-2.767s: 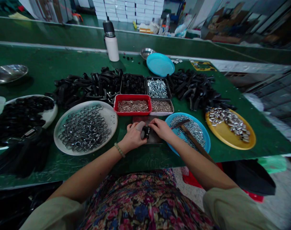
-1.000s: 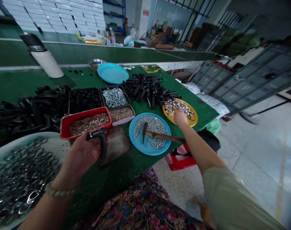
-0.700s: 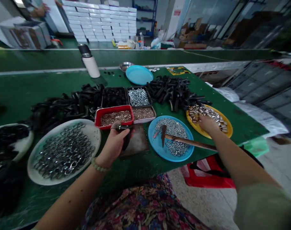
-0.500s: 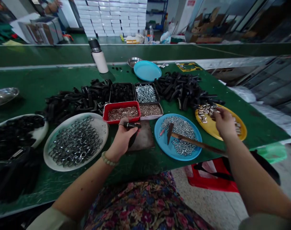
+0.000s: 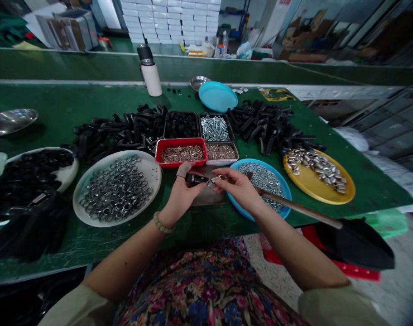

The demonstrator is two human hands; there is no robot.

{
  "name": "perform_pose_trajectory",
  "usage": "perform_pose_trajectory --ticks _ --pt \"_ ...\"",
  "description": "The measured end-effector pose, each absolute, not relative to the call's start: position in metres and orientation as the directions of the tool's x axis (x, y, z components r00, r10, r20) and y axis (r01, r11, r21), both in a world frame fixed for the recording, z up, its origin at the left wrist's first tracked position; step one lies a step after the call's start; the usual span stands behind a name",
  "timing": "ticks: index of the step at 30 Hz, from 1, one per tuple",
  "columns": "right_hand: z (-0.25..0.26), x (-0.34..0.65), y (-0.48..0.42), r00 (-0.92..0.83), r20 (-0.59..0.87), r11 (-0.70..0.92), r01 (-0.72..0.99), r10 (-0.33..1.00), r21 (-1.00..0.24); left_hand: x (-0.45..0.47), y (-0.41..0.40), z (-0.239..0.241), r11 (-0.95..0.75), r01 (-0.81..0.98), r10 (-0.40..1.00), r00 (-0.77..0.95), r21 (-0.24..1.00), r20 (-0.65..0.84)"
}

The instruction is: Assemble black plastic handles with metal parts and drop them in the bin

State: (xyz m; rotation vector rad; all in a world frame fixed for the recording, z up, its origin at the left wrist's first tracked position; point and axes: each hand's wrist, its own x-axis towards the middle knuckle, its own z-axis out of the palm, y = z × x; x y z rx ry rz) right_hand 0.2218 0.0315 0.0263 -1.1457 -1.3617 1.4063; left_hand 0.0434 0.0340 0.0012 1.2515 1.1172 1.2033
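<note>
My left hand (image 5: 181, 194) is closed around a black curved plastic part (image 5: 197, 179), holding it above a dark metal block (image 5: 206, 195) on the green table. My right hand (image 5: 238, 188) pinches a small silver metal sleeve (image 5: 216, 178) and has its tip against the end of the black part. The two hands meet just in front of the red tray of small pins (image 5: 181, 153). A hammer (image 5: 295, 206) lies across the blue plate of nuts (image 5: 266, 180), partly hidden behind my right hand.
A yellow plate of silver sleeves (image 5: 318, 177) sits at right. A white plate of metal rings (image 5: 116, 186) is at left, beside a plate of black rings (image 5: 33, 168). Piles of black parts (image 5: 271, 124), trays of screws (image 5: 215, 127), a white bottle (image 5: 151, 74) stand behind.
My right hand left the yellow plate with a silver sleeve and came back to the black part in my left hand. The view swung back to the middle of the table.
</note>
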Motion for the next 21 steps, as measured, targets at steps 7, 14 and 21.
perform_pose_trajectory --ticks 7,14,21 --pt "0.029 0.196 0.051 -0.233 -0.028 -0.017 0.048 0.972 -0.999 0.034 0.032 0.003 -0.196 0.112 0.978 0.091 0.974 0.186" --pt "0.019 0.191 0.053 -0.166 -0.057 -0.062 -0.023 0.985 -0.998 0.035 0.036 0.008 -0.222 0.15 0.971 0.128 0.963 0.204" --pt "0.019 0.197 0.055 -0.153 -0.029 -0.011 0.116 0.988 -0.993 0.038 0.039 0.005 -0.215 0.172 0.976 0.083 0.961 0.204"
